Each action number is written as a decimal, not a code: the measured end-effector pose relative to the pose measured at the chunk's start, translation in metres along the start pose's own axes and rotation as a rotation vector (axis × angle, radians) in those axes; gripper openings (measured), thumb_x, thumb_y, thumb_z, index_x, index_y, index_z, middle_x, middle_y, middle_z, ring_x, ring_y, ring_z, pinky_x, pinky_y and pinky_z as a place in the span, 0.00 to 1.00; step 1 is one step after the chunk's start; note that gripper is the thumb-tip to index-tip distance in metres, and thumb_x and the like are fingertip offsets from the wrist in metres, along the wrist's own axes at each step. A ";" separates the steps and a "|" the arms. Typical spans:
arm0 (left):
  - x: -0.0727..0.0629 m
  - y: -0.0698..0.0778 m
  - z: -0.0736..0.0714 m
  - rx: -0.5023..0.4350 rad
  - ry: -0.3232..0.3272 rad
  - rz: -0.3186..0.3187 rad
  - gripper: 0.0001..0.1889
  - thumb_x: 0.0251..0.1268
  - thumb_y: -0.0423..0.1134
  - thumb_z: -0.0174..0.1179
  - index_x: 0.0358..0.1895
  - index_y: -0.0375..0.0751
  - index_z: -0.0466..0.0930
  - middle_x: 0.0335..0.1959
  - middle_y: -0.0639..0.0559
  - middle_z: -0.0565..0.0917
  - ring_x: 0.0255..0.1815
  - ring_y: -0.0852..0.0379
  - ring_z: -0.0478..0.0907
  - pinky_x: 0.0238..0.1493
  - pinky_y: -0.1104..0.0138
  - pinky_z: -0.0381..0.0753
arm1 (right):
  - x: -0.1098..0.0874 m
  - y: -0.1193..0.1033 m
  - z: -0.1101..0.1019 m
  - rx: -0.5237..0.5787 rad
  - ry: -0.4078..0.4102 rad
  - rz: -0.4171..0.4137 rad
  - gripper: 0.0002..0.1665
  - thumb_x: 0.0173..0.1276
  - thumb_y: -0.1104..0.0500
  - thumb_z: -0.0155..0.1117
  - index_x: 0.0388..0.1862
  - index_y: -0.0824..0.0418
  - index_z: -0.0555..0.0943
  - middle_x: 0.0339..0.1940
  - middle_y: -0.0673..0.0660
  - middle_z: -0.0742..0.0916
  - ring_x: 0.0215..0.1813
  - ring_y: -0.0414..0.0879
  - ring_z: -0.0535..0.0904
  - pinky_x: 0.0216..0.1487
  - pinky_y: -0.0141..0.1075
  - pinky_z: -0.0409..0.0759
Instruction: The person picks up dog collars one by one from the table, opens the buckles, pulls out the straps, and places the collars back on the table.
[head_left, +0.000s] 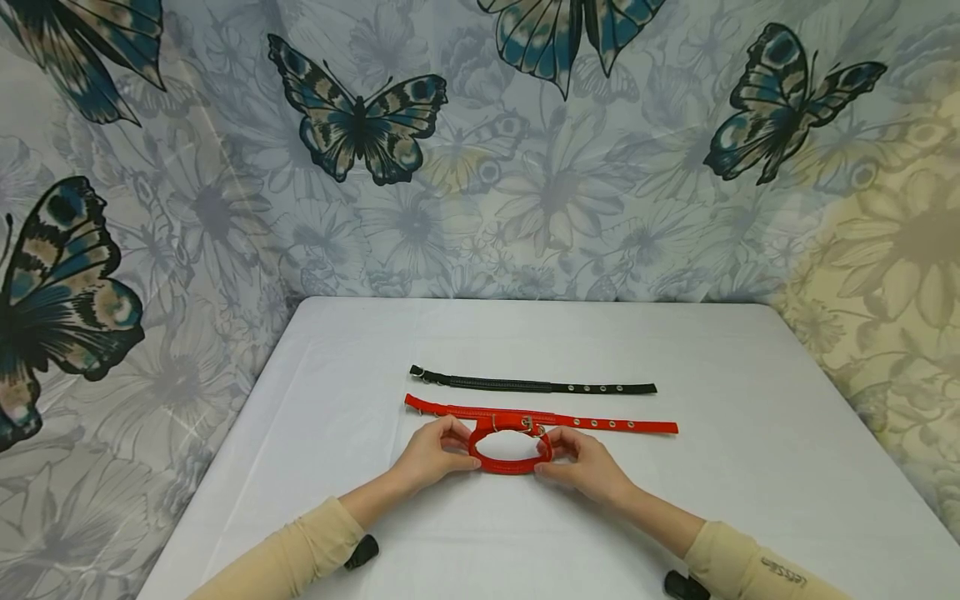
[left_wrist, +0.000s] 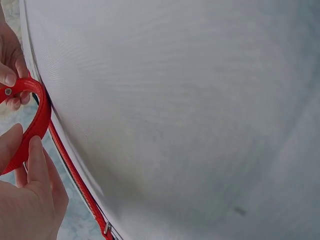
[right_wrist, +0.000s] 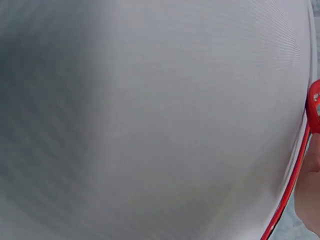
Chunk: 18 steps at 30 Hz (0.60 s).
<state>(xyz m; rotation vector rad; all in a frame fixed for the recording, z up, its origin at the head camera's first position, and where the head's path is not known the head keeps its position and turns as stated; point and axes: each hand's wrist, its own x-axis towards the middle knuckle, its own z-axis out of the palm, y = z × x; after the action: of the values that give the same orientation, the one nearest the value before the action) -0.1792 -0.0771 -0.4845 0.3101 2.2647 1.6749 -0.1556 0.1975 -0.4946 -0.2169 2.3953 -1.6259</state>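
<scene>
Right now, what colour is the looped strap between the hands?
Red; the looped strap shows best in the head view.

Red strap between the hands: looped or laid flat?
Looped: the held red strap bends round into a ring, metal buckle on its far side.

Soft, even light across the white tabletop point(head_left: 750, 375), both wrist views dimmer and hazy.

Two red collars point(head_left: 507, 468) — one black collar point(head_left: 502, 385)
</scene>
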 end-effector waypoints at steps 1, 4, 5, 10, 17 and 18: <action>0.000 0.000 0.000 0.002 0.001 -0.001 0.18 0.49 0.31 0.75 0.43 0.37 0.78 0.39 0.52 0.82 0.42 0.55 0.82 0.42 0.67 0.79 | 0.000 -0.001 0.000 -0.002 0.003 -0.005 0.19 0.58 0.58 0.75 0.46 0.62 0.80 0.40 0.54 0.84 0.46 0.48 0.79 0.48 0.33 0.77; -0.001 0.000 0.000 0.006 0.002 0.004 0.18 0.49 0.31 0.75 0.42 0.37 0.78 0.39 0.51 0.82 0.42 0.55 0.82 0.42 0.67 0.79 | 0.000 -0.003 -0.002 0.009 0.018 -0.015 0.19 0.59 0.57 0.75 0.46 0.61 0.80 0.39 0.54 0.85 0.46 0.47 0.79 0.49 0.35 0.76; -0.001 0.000 0.000 0.006 0.002 0.006 0.18 0.49 0.31 0.74 0.42 0.37 0.78 0.39 0.51 0.82 0.42 0.54 0.82 0.42 0.67 0.79 | 0.000 -0.003 -0.002 0.011 0.022 -0.017 0.18 0.59 0.57 0.75 0.46 0.60 0.80 0.39 0.54 0.84 0.46 0.47 0.79 0.49 0.35 0.76; -0.001 -0.001 0.000 0.006 -0.003 0.014 0.17 0.49 0.31 0.74 0.42 0.38 0.78 0.40 0.51 0.82 0.42 0.55 0.82 0.41 0.68 0.79 | -0.001 -0.004 -0.003 0.009 0.043 -0.023 0.16 0.60 0.58 0.74 0.44 0.60 0.80 0.37 0.54 0.83 0.45 0.47 0.78 0.48 0.34 0.77; 0.000 -0.004 -0.001 0.031 -0.018 0.014 0.17 0.50 0.33 0.74 0.42 0.40 0.78 0.40 0.53 0.83 0.42 0.56 0.82 0.44 0.66 0.78 | -0.001 -0.001 -0.004 0.004 0.040 -0.046 0.14 0.61 0.59 0.73 0.42 0.61 0.79 0.36 0.54 0.83 0.45 0.47 0.78 0.49 0.35 0.78; 0.000 -0.004 -0.001 0.035 -0.021 0.012 0.17 0.50 0.33 0.74 0.42 0.40 0.78 0.40 0.53 0.83 0.43 0.56 0.82 0.44 0.66 0.78 | -0.001 -0.001 -0.004 0.007 0.041 -0.048 0.14 0.61 0.60 0.73 0.42 0.61 0.80 0.35 0.54 0.83 0.45 0.47 0.78 0.48 0.35 0.78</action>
<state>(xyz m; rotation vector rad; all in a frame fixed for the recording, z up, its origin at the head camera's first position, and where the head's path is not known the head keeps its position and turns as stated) -0.1798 -0.0790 -0.4882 0.3474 2.2833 1.6321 -0.1560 0.2009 -0.4923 -0.2437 2.4327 -1.6748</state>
